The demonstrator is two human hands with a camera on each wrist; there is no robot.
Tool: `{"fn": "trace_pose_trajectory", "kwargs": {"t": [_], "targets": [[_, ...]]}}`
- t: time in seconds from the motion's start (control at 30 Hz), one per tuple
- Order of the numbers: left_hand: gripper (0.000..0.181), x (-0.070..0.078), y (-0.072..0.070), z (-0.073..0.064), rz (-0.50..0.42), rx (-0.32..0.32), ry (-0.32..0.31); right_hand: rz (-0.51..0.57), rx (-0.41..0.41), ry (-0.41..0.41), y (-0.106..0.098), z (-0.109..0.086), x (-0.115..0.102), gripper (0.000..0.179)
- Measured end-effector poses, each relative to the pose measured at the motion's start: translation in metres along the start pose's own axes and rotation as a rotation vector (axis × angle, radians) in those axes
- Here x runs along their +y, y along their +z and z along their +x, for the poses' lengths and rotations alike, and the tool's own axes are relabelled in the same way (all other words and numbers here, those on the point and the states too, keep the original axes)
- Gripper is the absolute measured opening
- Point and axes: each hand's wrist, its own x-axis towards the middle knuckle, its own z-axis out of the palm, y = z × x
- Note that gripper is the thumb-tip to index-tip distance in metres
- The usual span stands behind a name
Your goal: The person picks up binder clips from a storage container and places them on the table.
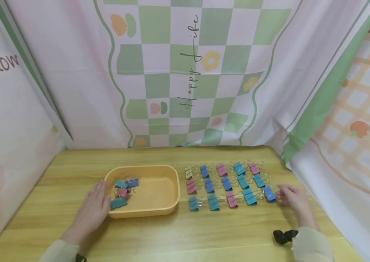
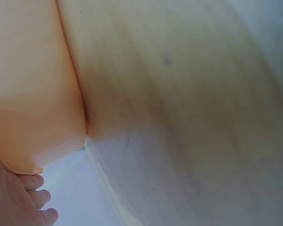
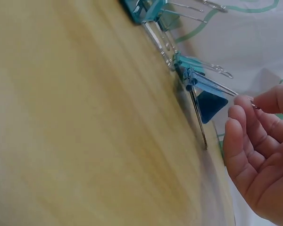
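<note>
My left hand (image 1: pixel 92 208) rests along the left side of a yellow-orange tray (image 1: pixel 145 213), fingers straight against its outer wall. Inside the tray's left part lie several binder clips (image 1: pixel 118 203) in teal, blue and pink. At the right end of the front row, my right hand (image 1: pixel 292 199) pinches the wire handle of a blue binder clip (image 1: pixel 269 193) between thumb and forefinger. The right wrist view shows that clip (image 3: pixel 212 104) with its other handle pointing down to the table.
Right of the tray, three rows of binder clips (image 1: pixel 232 199) in pink, blue, teal and pale yellow lie on the wooden table (image 1: pixel 185 236). A teal clip (image 1: pixel 250 196) sits close beside the pinched one. Patterned curtains (image 1: pixel 185 87) hang behind and at both sides.
</note>
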Motion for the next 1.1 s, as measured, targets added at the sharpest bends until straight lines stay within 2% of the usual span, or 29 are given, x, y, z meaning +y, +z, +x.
{"fn": "trace_pose_trajectory", "kwargs": {"t": [0.23, 0.47, 0.6, 0.73, 0.87, 0.97, 1.1], "targets": [[0.057, 0.0, 0.0, 0.0, 0.004, -0.004, 0.001, 0.025, 0.002, 0.019, 0.0, 0.001, 0.005, 0.046], [0.057, 0.0, 0.0, 0.0, 0.005, 0.003, 0.004, 0.019, -0.018, 0.019, 0.0, -0.001, 0.001, 0.052], [0.057, 0.0, 0.0, 0.001, 0.013, 0.004, 0.005, -0.024, 0.03, 0.034, -0.001, -0.002, 0.002, 0.057], [0.057, 0.0, 0.0, 0.001, 0.016, 0.002, 0.004, -0.108, 0.098, -0.007, -0.004, -0.001, -0.001, 0.059], [0.057, 0.0, 0.0, 0.0, 0.008, 0.002, 0.001, -0.032, 0.127, -0.087, -0.005, 0.001, -0.012, 0.051], [0.058, 0.001, 0.0, 0.0, 0.004, 0.002, 0.001, -0.014, 0.115, -0.139, -0.002, 0.0, -0.026, 0.05], [0.058, 0.001, -0.001, -0.001, 0.001, 0.002, 0.002, -0.114, 0.085, -0.202, 0.008, -0.003, -0.047, 0.059]]}}
